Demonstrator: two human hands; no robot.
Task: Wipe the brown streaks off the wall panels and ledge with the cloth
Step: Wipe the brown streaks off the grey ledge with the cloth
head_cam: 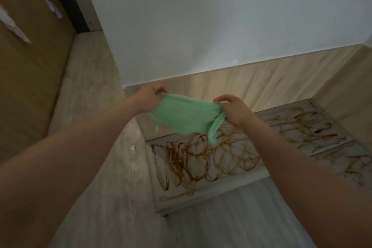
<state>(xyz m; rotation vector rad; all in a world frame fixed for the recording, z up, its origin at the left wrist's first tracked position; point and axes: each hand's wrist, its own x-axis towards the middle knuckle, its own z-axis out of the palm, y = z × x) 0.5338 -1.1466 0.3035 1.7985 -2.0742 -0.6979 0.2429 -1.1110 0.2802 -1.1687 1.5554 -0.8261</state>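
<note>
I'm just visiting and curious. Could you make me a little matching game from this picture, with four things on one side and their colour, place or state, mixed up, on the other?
Column 1
1. cloth
2. brown streaks
3. left hand
4. upper wall

Column 2
A. plain white
B. scribbled across the pale panels
C. green, spread out in the air
D. grips the fabric's left end

Right pairs: 1-C, 2-B, 3-D, 4-A.
</note>
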